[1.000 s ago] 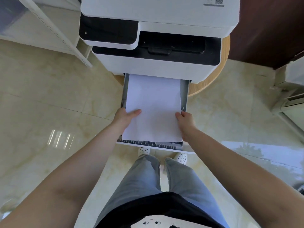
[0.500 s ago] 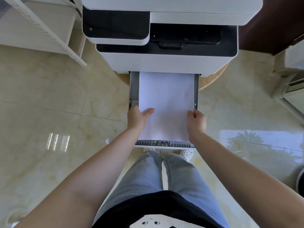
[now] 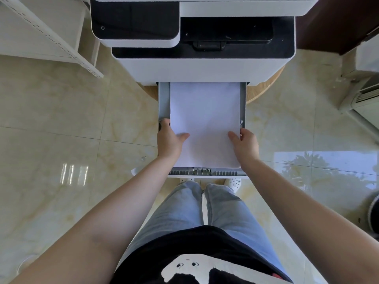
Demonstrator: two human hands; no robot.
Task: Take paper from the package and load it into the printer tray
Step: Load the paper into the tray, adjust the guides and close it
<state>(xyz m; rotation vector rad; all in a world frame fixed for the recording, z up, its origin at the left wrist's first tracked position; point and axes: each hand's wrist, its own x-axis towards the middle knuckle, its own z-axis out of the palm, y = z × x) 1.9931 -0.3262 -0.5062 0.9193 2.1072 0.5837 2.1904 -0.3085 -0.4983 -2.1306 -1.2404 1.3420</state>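
White printer w/ black control panel (image 3: 203,64) sits on a round wooden table (image 3: 264,89); its grey plastic paper tray (image 3: 163,103) is pulled out toward the person. A stack of plain white paper sheets (image 3: 205,119) lies inside the tray, far edge at the printer body, near edge just short of the tray's ribbed front rail.

Left hand (image 3: 169,140) grips the stack's left edge near the front: thumb lies flat on top of the paper, the other fingers wrapped down along the side btwn paper and tray wall. Right hand (image 3: 245,143) does the same on the right edge, thumb on top, fingers curled over the side, touching the tray wall. Both hands closed on the paper, approx. level w/ each other.

Below the tray: legs in light blue jeans (image 3: 205,208), white perforated clogs (image 3: 234,183) on glossy beige tiled floor (image 3: 61,130). White metal shelf frame (image 3: 51,33) upper left. White appliance w/ vent slats (image 3: 367,93) at the right edge.
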